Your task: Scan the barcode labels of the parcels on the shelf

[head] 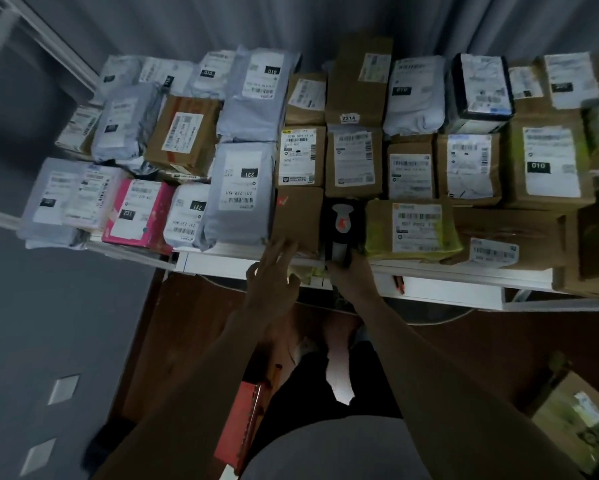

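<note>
Handheld barcode scanner point(341, 230) gripped low on its handle by the right hand point(351, 275), fingers curled round it; long axis running near to far, head aimed away toward the far rows of parcels, grey top with a red-orange trigger mark facing up. Held at the near edge of the shelf, between a plain brown carton point(299, 216) on the left and a green-taped carton point(414, 228) on the right, whose label reads partly "507". Left hand point(273, 271) spread, fingers straight, fingertips at the near lower corner of the plain brown carton; contact too blurred to confirm. White shelf point(242, 263) packed in rows with parcels, labels up. Left half mostly grey poly mailers: one large mailer point(240, 194) printed "231" and "231-239 K01", a smaller white one point(187, 220) beside it with the same codes, and a pink box point(137, 214) tagged "231". Far-row mailer point(260, 91) marked "010". Right half mostly brown cartons: a tall one point(358, 81) with a "2214" sticker, a large one point(547, 164) marked "010". Grey curtain point(221, 22) hanging behind the shelf; dark brown floor below; grey wall surface at the left. Dim light, edges of the view blurred.
</note>
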